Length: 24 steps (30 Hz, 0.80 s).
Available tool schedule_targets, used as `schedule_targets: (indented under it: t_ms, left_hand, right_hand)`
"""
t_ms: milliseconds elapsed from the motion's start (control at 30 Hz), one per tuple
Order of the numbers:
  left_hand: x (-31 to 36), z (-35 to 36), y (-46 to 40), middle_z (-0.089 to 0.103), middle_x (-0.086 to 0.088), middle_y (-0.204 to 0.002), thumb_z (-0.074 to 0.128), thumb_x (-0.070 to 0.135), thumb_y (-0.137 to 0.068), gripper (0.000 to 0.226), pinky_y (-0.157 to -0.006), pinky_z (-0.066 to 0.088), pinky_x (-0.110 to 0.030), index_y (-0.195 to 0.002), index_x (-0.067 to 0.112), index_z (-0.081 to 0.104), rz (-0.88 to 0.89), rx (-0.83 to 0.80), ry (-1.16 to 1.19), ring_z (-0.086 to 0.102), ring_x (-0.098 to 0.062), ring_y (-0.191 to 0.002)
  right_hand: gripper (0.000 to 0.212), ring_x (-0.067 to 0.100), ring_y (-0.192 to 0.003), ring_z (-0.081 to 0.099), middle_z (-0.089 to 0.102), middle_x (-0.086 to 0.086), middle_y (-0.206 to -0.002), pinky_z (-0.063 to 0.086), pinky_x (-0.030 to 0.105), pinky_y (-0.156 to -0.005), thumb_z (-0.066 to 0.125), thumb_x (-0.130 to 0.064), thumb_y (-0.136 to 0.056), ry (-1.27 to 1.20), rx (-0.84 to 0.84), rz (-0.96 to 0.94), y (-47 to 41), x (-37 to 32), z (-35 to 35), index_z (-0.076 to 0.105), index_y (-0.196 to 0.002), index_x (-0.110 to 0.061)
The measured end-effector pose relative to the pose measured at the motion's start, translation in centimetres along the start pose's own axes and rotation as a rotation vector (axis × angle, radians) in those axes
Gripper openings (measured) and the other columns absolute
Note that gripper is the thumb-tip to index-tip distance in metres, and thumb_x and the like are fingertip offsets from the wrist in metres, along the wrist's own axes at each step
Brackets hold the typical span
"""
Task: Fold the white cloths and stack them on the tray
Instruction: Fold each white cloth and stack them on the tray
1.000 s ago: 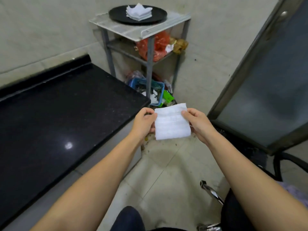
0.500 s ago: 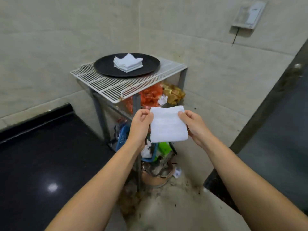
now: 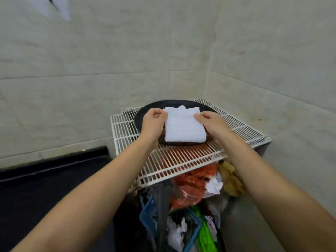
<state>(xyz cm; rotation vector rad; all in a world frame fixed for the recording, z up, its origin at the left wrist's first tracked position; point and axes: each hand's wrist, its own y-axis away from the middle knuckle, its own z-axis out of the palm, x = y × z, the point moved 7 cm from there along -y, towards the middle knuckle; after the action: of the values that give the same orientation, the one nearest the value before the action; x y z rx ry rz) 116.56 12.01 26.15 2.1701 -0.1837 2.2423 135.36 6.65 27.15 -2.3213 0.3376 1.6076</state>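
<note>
Near: junk (image 3: 192,193) piled under the rack (image 3: 181,160). My left hand (image 3: 153,122) & right hand (image 3: 211,122) sit apart, each pinching a far corner of the folded cloth (image 3: 183,129), which hangs over the black tray (image 3: 141,115) w/ the stack (image 3: 181,107) peeking out behind. Risk: if I let go unevenly the fold springs open, or it lands skewed & slides off the stack.

Tray (image 3: 140,117) on wire shelf (image 3: 181,159); folded cloth (image 3: 183,129) over tray, between left hand (image 3: 153,122) and right hand (image 3: 213,122).
</note>
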Motion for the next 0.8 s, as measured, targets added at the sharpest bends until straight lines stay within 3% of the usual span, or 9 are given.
schedule_targets:
  t_ms: [167,267,400,500,567,667,800]
  left_hand:
    - [-1.3,2.3,-7.3,0.050,-0.004,-0.073,0.048,0.008,-0.091,0.015,-0.050,0.044,-0.027,-0.077,0.013,0.050,-0.096,0.133,-0.033,0.050,-0.018,-0.069]
    - [-2.8,2.6,-10.0,0.051,-0.005,-0.072,0.048,0.008,-0.088,0.018,-0.049,0.044,-0.026,-0.071,0.015,0.047,-0.113,0.221,-0.114,0.050,-0.019,-0.067]
    - [-4.2,1.8,-11.0,0.052,0.001,-0.070,0.049,0.012,-0.087,0.015,-0.050,0.038,-0.022,-0.073,0.016,0.048,-0.083,0.316,-0.318,0.047,-0.014,-0.063]
    - [-5.2,1.7,-10.9,0.053,-0.001,-0.072,0.050,0.013,-0.088,0.011,-0.055,0.040,-0.026,-0.077,0.014,0.049,-0.088,0.291,-0.358,0.048,-0.015,-0.063]
    - [-5.3,1.7,-10.7,0.053,-0.003,-0.071,0.051,0.015,-0.088,0.012,-0.051,0.040,-0.029,-0.077,0.015,0.048,-0.101,0.267,-0.339,0.048,-0.017,-0.059]
    - [-4.2,1.1,-10.1,0.055,-0.005,-0.073,0.052,0.020,-0.091,0.014,-0.046,0.038,-0.027,-0.080,0.016,0.045,-0.105,0.249,-0.321,0.048,-0.017,-0.053]
    - [-1.3,-2.8,-7.2,0.054,-0.006,-0.080,0.050,0.018,-0.094,0.016,-0.042,0.036,-0.023,-0.079,0.020,0.043,-0.020,0.287,-0.332,0.051,-0.014,-0.054]
  right_hand:
    - [0.037,0.016,-0.070,0.043,0.050,0.008,-0.074,0.027,0.028,-0.060,0.058,-0.025,-0.090,0.162,-0.104,-0.040,-10.9,0.5,0.5,0.061,-0.086,0.012]
    - [0.033,0.016,-0.072,0.045,0.054,0.009,-0.078,0.029,0.029,-0.059,0.058,-0.024,-0.089,0.256,-0.198,-0.034,-14.7,1.7,1.8,0.064,-0.086,0.008]
    - [0.032,0.022,-0.082,0.059,0.067,0.016,-0.100,0.038,0.028,-0.064,0.057,-0.026,-0.089,0.341,-0.285,-0.056,-16.9,3.3,3.5,0.065,-0.099,0.004]
    - [0.031,0.020,-0.081,0.055,0.062,0.014,-0.090,0.036,0.026,-0.061,0.058,-0.027,-0.089,0.403,-0.328,-0.064,-17.2,4.2,4.0,0.062,-0.092,0.004]
    - [0.031,0.024,-0.085,0.057,0.062,0.015,-0.094,0.036,0.028,-0.066,0.058,-0.029,-0.089,0.417,-0.313,-0.068,-17.2,3.9,3.7,0.061,-0.095,0.001]
    - [0.035,0.020,-0.095,0.055,0.063,0.007,-0.108,0.037,0.026,-0.078,0.059,-0.034,-0.090,0.432,-0.201,-0.118,-16.9,1.6,2.4,0.057,-0.114,-0.009]
    - [0.034,0.024,-0.104,0.058,0.063,0.004,-0.101,0.041,0.030,-0.082,0.055,-0.032,-0.092,0.425,-0.174,-0.314,-13.3,-4.2,4.1,0.057,-0.117,-0.009]
